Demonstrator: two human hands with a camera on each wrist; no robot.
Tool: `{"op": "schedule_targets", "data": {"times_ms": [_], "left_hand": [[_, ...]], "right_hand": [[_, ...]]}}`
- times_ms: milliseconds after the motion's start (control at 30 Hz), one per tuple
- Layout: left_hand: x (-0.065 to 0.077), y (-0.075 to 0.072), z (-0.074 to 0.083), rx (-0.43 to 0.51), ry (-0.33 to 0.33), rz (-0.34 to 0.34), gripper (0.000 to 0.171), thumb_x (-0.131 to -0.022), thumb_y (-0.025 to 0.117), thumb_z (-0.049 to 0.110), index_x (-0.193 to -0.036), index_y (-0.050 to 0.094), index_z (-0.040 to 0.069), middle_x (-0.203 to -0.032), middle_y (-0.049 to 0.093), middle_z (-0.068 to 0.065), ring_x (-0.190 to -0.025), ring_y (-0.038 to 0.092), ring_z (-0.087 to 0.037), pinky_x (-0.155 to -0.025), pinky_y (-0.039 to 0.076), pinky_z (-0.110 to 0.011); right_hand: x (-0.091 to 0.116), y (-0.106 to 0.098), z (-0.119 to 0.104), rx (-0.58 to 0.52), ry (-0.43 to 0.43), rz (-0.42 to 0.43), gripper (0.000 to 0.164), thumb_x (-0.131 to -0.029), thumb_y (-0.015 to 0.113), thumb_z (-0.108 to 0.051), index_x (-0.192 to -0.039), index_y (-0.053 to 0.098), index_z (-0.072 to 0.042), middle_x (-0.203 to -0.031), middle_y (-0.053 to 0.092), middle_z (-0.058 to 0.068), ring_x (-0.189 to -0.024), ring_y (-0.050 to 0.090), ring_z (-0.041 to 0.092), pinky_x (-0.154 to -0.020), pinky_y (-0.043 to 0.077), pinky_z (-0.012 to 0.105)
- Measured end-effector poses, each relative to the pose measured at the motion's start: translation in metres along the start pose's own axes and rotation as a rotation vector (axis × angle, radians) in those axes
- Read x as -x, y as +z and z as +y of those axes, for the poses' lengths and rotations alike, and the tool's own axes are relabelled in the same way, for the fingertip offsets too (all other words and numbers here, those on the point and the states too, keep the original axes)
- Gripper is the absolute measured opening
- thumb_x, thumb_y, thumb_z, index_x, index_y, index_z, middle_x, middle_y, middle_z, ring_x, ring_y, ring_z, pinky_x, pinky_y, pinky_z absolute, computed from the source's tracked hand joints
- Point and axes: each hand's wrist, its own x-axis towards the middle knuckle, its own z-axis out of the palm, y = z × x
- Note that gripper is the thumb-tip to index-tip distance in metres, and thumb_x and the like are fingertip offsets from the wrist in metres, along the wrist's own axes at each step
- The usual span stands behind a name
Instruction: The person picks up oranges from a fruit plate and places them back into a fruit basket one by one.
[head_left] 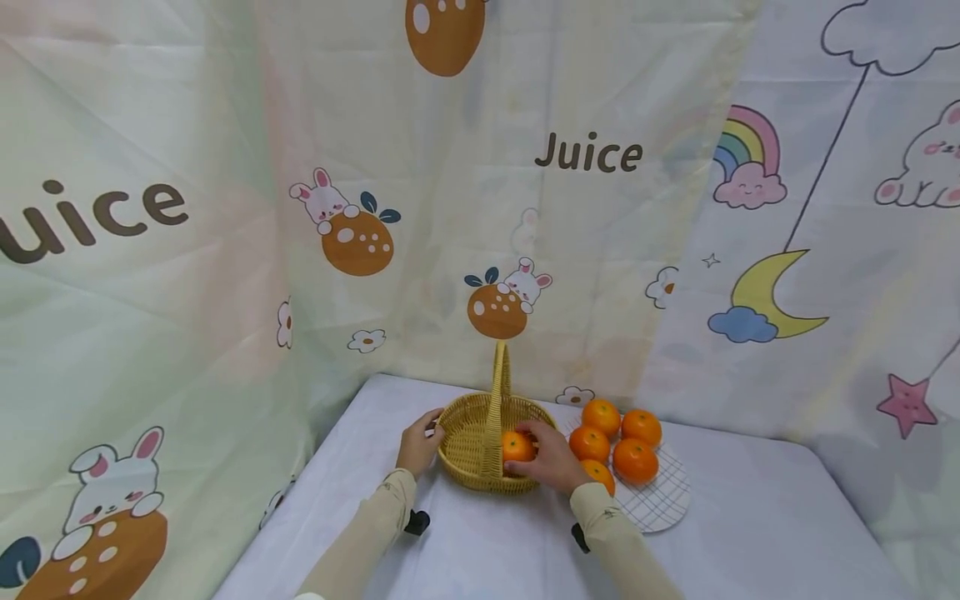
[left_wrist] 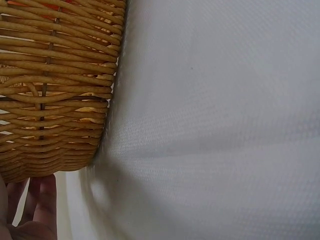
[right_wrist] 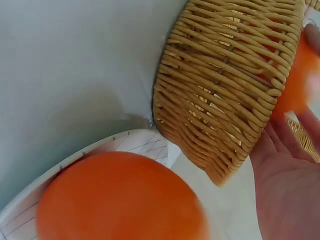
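Observation:
A wicker basket (head_left: 463, 471) with a tall arched handle stands on the white table. My left hand (head_left: 419, 443) grips its left rim; in the left wrist view, the fingers (left_wrist: 46, 205) lie against the woven end. My right hand (head_left: 553, 457) reaches over the basket's right side and holds an orange (head_left: 517, 447) inside it, right of the handle. The right wrist view has this orange (right_wrist: 298, 75) between fingers and thumb at the rim, partly hidden by the weave.
Right of the basket, a round white plate with a grid pattern (head_left: 663, 500) bears several oranges (head_left: 635, 461). One orange (right_wrist: 122, 200) looms close in the right wrist view. Printed cloth curtains (head_left: 420, 317) stand behind the table (head_left: 750, 517) and at both sides.

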Motion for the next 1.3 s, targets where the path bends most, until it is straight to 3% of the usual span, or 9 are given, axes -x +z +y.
{"op": "schedule_targets", "data": {"times_ms": [167,700,1033,1200,1300], "left_hand": [[0.000,0.003,0.000,0.000,0.018,0.000,0.040,-0.093,0.057,0.007,-0.132,0.060,0.003,-0.128,0.063,-0.011,-0.108,0.062,-0.027,-0.090,0.056,-0.040],[-0.003,0.003,-0.003,-0.008,0.016,0.002,0.041,-0.092,0.056,0.010,-0.132,0.060,0.003,-0.127,0.063,-0.010,-0.107,0.062,-0.026,-0.089,0.056,-0.039],[-0.001,0.001,0.001,-0.025,0.014,0.008,0.040,-0.092,0.057,0.007,-0.132,0.060,0.003,-0.125,0.064,-0.010,-0.106,0.063,-0.026,-0.089,0.056,-0.038],[0.001,-0.002,0.008,-0.014,-0.018,-0.007,0.040,-0.093,0.057,0.006,-0.133,0.059,0.003,-0.125,0.064,-0.011,-0.107,0.062,-0.027,-0.090,0.055,-0.039],[0.000,-0.002,0.008,-0.011,-0.020,-0.012,0.040,-0.093,0.056,0.007,-0.133,0.059,0.003,-0.126,0.063,-0.011,-0.108,0.062,-0.026,-0.091,0.055,-0.039]], "right_hand": [[-0.004,0.001,0.003,0.063,-0.041,-0.058,0.040,-0.081,0.079,-0.020,-0.116,0.063,-0.009,-0.110,0.062,0.002,-0.102,0.060,0.024,-0.087,0.056,0.041],[-0.005,-0.001,-0.001,0.097,0.024,-0.072,0.052,-0.078,0.081,-0.022,-0.124,0.060,-0.010,-0.118,0.061,0.004,-0.105,0.059,0.024,-0.087,0.056,0.040],[0.002,-0.014,0.000,0.050,0.040,0.005,0.056,-0.080,0.080,-0.021,-0.130,0.059,-0.008,-0.121,0.062,0.008,-0.106,0.059,0.024,-0.091,0.054,0.044],[0.005,-0.021,0.008,0.009,0.004,0.028,0.054,-0.080,0.080,-0.019,-0.129,0.059,-0.007,-0.121,0.062,0.011,-0.107,0.058,0.028,-0.092,0.053,0.046],[0.009,-0.028,0.009,-0.019,0.028,0.038,0.055,-0.080,0.080,-0.019,-0.130,0.059,-0.008,-0.121,0.063,0.006,-0.110,0.058,0.030,-0.095,0.051,0.048]]}}
